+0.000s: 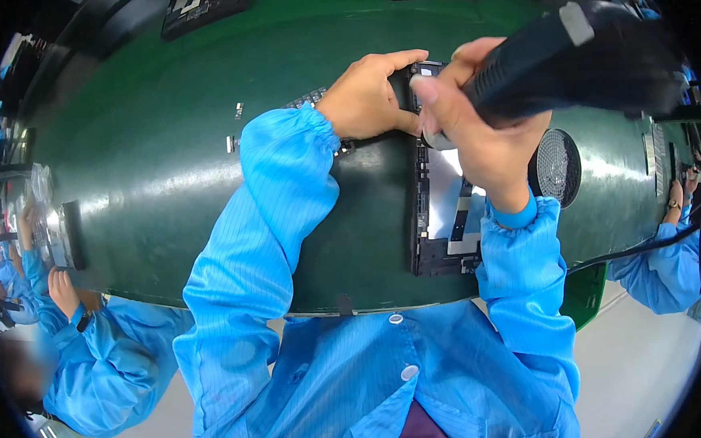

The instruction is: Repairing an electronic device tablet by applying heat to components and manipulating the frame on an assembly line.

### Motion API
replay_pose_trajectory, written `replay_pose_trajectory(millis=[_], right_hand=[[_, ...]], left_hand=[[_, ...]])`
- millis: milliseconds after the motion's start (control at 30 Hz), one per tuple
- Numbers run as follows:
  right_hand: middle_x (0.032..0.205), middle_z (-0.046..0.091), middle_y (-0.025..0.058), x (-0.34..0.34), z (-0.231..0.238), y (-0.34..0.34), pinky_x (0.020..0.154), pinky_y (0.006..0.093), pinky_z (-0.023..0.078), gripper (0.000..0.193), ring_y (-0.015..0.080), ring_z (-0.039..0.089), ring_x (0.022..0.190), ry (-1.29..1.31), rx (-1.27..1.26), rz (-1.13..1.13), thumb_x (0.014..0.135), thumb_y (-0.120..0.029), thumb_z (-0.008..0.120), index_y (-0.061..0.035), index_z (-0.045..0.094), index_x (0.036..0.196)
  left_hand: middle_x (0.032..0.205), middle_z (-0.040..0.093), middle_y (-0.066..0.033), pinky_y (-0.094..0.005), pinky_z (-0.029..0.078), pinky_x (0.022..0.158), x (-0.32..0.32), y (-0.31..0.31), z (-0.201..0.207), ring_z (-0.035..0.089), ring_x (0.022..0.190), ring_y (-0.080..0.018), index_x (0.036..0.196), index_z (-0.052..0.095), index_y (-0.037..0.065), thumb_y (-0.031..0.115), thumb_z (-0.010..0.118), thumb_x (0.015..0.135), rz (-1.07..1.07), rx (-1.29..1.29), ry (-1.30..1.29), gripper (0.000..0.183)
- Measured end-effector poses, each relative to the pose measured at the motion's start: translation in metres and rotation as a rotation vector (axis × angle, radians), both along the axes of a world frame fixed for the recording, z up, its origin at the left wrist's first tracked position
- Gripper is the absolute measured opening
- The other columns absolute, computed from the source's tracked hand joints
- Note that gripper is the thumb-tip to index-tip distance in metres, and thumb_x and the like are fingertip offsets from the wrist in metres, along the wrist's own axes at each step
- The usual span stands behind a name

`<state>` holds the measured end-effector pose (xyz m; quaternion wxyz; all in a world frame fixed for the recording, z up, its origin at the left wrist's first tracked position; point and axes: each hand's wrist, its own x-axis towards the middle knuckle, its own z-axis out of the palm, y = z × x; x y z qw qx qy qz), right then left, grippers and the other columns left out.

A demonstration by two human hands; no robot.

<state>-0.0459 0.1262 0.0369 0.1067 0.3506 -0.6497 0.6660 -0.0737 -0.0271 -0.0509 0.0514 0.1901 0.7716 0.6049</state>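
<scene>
A flat black device housing (pixel 438 224) with silver panels and small parts along its left edge lies on the green table in front of me. My left hand (pixel 370 92) is at its upper left edge, with thumb and forefinger stretched apart and touching the edge; its other fingers are partly hidden. In my right hand (pixel 492 139), fingers wrapped round it, is a bulky black hand-held tool (pixel 568 68), held tilted above the housing. Its exact kind is unclear, and it covers the housing's upper right part. A dark keyboard-like piece (pixel 306 98) lies partly behind my left forearm.
Right of the housing stands a round black dish (pixel 558 167) with a grey textured inside. Small parts (pixel 233 143) lie left on the green table (pixel 129 157). More black housings (pixel 207 1) are at the far edge. Co-workers in blue sit left (pixel 109 365) and right (pixel 660 270).
</scene>
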Motion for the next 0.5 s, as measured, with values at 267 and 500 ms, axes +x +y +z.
replay_pose_trajectory(millis=[267, 500], right_hand=[[0.064, 0.056, 0.0079, 0.007, -0.002, -0.002, 0.049, 0.0241, 0.046, 0.034, 0.0124, 0.055, 0.052, 0.080, 0.084, -0.088, 0.075, 0.008, 0.066, 0.0025, 0.046, 0.102], [0.062, 0.059, 0.0039, -0.007, 0.023, 0.033, 0.047, 0.0192, 0.042, 0.040, 0.0092, 0.055, 0.050, -0.046, -0.207, -0.092, 0.075, -0.004, 0.072, 0.0023, 0.052, 0.109]], left_hand=[[0.060, 0.058, -0.0076, -0.0260, 0.045, 0.055, 0.000, 0.001, -0.003, 0.053, 0.053, -0.0117, 0.131, 0.042, 0.000, 0.015, 0.080, 0.055, 0.020, -0.094, 0.089, 0.086], [0.060, 0.058, -0.0082, -0.0259, 0.044, 0.055, 0.016, 0.004, 0.048, 0.053, 0.052, -0.0118, 0.131, 0.042, 0.001, 0.018, 0.083, 0.055, 0.032, -0.178, -0.180, 0.088]])
